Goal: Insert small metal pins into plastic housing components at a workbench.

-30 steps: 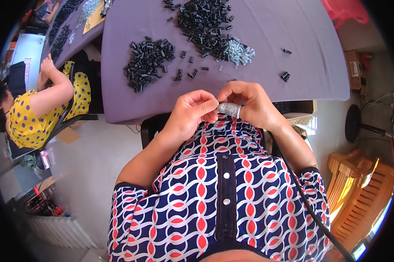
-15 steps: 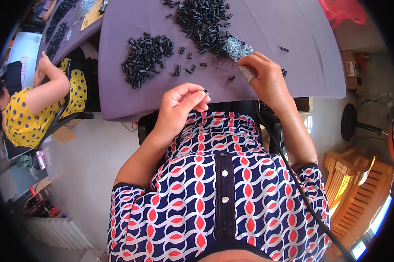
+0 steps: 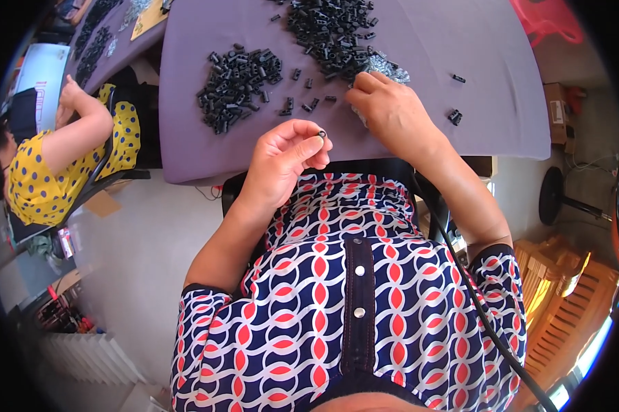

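Between thumb and forefinger, my left hand (image 3: 285,158) pinches a small black tubular part (image 3: 322,134), its open end facing up, just off the table's front edge. My right hand (image 3: 398,113) is over the table, its fingers bent and drawn together beside a heap of tiny silvery springs (image 3: 390,67). A pale wrap shows on one of its fingers; what the fingertips hold, if anything, is hidden. Beyond it lies a large heap of black parts (image 3: 330,34), and a smaller black heap (image 3: 237,86) is to the left. Several loose black parts (image 3: 311,105) lie between that heap and my right hand.
A purple-grey cloth covers the table (image 3: 474,48). At its right are a small black cluster (image 3: 455,117) and a single black part (image 3: 459,78). A co-worker in a yellow dotted top (image 3: 38,178) sits at left. A black cable (image 3: 474,302) runs past my right side.
My right hand has shifted left and turned palm-down beside the springs. The left hand stays nearly in place, and the black part's open end now shows more.
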The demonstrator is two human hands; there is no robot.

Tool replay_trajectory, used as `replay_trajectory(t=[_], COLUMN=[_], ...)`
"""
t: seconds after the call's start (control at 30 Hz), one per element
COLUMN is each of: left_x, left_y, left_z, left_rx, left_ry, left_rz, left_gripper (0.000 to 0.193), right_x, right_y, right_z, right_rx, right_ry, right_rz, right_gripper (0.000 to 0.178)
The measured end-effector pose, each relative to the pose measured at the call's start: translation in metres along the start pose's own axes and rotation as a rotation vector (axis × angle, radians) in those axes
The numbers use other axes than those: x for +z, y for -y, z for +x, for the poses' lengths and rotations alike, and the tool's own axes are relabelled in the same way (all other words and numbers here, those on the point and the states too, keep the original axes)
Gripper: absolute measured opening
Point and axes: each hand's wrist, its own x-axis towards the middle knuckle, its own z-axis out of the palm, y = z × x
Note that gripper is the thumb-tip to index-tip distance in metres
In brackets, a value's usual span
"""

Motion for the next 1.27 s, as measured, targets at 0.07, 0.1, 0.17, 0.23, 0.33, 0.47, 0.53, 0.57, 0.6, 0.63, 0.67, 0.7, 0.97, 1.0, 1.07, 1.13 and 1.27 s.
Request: replay_trajectory(t=[0.07,0.1,0.17,0.23,0.33,0.47,0.53,0.57,0.6,0.63,0.67,0.7,0.97,1.0,1.07,1.13,1.27], left_x=[0.001,-0.001,-0.002,-0.002,-0.003,-0.002,0.000,0.001,0.001,0.000,0.000,0.001,0.002,0.002,0.002,0.001,0.004], left_y=[-0.001,-0.001,-0.001,0.000,0.001,0.003,0.001,0.001,0.001,0.002,0.003,0.003,0.001,0.001,0.002,0.004,0.003], left_z=[0.000,0.000,0.000,0.000,0.001,0.003,0.005,0.005,0.004,0.004,0.005,0.005,0.006,0.006,0.006,0.005,0.006], left_rx=[0.016,0.016,0.016,0.016,0.010,0.001,-0.003,-0.007,-0.008,-0.011,-0.012,-0.013,-0.035,-0.034,-0.016,-0.018,-0.023], left_ry=[0.042,0.037,0.051,0.047,0.036,-0.004,-0.009,-0.017,-0.016,-0.018,-0.018,-0.014,-0.037,-0.042,-0.021,-0.023,-0.029], left_rz=[-0.081,-0.081,-0.073,-0.070,-0.032,0.018,0.027,0.030,0.035,0.055,0.074,0.077,0.078,0.075,0.074,0.088,0.121], left_gripper=[0.016,0.016,0.015,0.015,0.015,0.015,0.015,0.015,0.015,0.015,0.016,0.016,0.015,0.015,0.016,0.016,0.016], right_x=[0.002,0.004,0.009,0.010,0.010,0.013,0.014,0.014,0.015,0.015,0.013,0.012,-0.011,-0.015,-0.021,-0.020,-0.008], right_y=[-0.002,-0.003,-0.005,-0.005,0.000,0.004,0.004,0.003,0.003,0.004,0.004,0.003,-0.012,-0.013,-0.010,-0.008,-0.005], right_z=[0.002,0.002,0.003,0.003,0.006,0.010,0.012,0.012,0.012,0.013,0.014,0.015,-0.003,-0.010,-0.020,-0.030,-0.033], right_rx=[-0.001,0.000,0.004,0.008,0.077,0.105,0.121,0.122,0.123,0.126,0.142,0.159,0.237,0.221,0.273,0.145,0.151], right_ry=[0.011,0.023,0.016,0.008,0.023,0.017,0.025,0.027,0.029,0.026,0.031,0.037,-0.035,-0.093,-0.054,0.028,0.107], right_rz=[-0.009,-0.022,-0.040,-0.062,-0.053,-0.090,-0.122,-0.117,-0.113,-0.112,-0.091,-0.070,0.207,0.227,0.241,0.253,0.203], right_gripper=[0.010,0.010,0.010,0.010,0.009,0.009,0.010,0.010,0.011,0.011,0.012,0.013,0.019,0.020,0.023,0.023,0.023])
